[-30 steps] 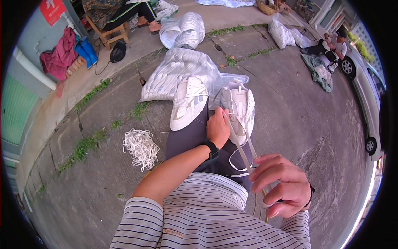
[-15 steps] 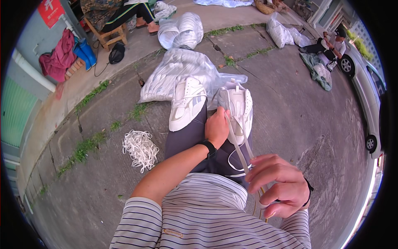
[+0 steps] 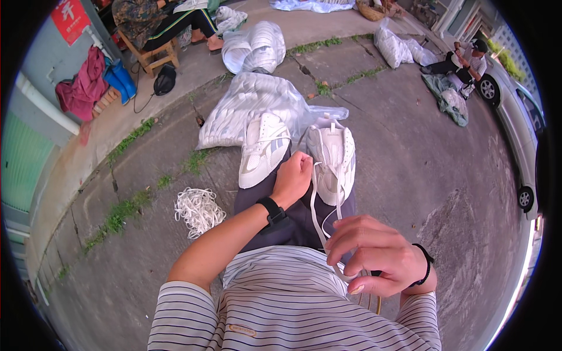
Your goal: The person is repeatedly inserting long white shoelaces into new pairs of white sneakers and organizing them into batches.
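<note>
Two white sneakers lie on my lap, one [image 3: 262, 149] at the left and one [image 3: 332, 159] at the right. My left hand [image 3: 294, 177] pinches the white shoelace [image 3: 316, 206] at the right sneaker's inner edge. That lace runs down toward me into my right hand [image 3: 374, 255], which is closed on its ends close to my chest. A black watch sits on my left wrist and a black band on my right wrist.
A loose heap of white laces [image 3: 198, 209] lies on the concrete at my left. Clear bags of white shoes [image 3: 249, 105] lie beyond my knees. A person sits on a wooden stool [image 3: 153, 51] far left; another person [image 3: 462, 58] sits by a car [image 3: 518, 123] at right.
My right hand has moved a little nearer my chest, drawing the lace along. My left hand stays at the right sneaker.
</note>
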